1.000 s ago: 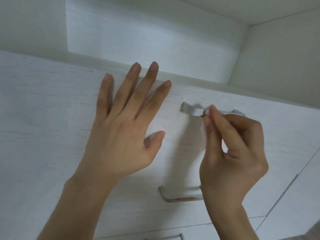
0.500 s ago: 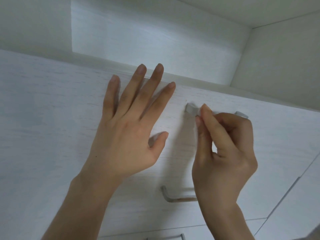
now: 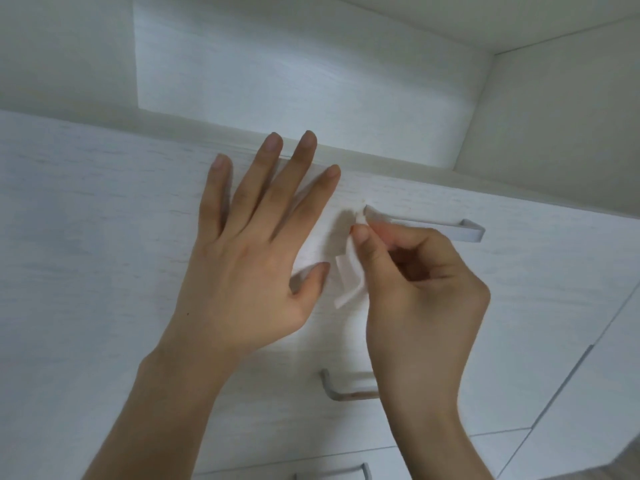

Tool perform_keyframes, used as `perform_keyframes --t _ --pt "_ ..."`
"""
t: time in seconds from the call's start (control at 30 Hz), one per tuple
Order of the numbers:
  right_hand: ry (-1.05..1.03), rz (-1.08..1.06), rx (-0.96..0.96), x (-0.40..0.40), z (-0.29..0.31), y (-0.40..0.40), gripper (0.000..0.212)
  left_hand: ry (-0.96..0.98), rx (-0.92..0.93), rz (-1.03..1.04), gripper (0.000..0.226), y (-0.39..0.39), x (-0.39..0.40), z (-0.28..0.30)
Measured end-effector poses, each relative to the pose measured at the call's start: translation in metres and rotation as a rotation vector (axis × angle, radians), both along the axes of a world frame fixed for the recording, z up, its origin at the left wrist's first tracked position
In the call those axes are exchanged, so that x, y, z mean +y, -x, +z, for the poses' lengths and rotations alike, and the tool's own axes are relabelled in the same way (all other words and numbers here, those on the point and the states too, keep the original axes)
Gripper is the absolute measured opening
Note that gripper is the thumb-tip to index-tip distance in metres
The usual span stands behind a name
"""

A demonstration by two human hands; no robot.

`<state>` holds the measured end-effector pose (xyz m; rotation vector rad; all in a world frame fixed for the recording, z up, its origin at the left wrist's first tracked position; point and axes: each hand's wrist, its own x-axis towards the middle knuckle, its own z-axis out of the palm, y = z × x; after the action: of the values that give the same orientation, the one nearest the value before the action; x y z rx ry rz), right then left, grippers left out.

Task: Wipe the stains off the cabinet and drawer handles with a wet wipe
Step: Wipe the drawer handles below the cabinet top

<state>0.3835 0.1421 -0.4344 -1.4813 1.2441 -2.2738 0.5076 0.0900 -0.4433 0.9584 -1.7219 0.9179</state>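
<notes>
Both forearms are bare, with no sleeve in view. The left hand (image 3: 249, 268) and the right hand (image 3: 419, 292) wear no gloves, rings, watch or bracelet. The fingernails are short and unpainted. A small dark mole sits near the left wrist.

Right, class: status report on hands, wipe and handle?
Left hand flat on drawer front. Right hand pinching wet wipe at left end of top handle. Nothing in the way.
</notes>
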Motion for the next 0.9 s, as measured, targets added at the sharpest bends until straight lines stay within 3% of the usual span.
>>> perform_keyframes --t 0.13,0.57,0.77,0.9 --pt "-0.036 0.049 -0.195 0.000 0.005 0.006 0.009 0.004 -0.013 0.014 0.080 0.000 -0.001 0.000" --pt "-0.014 -0.103 -0.363 -0.003 0.011 0.090 0.014 0.005 -0.029 0.047 0.082 0.001 -0.002 -0.002" --pt "-0.003 -0.092 -0.278 0.000 -0.005 0.100 0.011 -0.002 -0.046 0.025 0.074 0.000 0.000 -0.021" --pt "-0.118 -0.056 -0.205 0.006 -0.035 0.101 0.005 -0.035 -0.048 -0.004 0.069 0.001 0.005 -0.052"
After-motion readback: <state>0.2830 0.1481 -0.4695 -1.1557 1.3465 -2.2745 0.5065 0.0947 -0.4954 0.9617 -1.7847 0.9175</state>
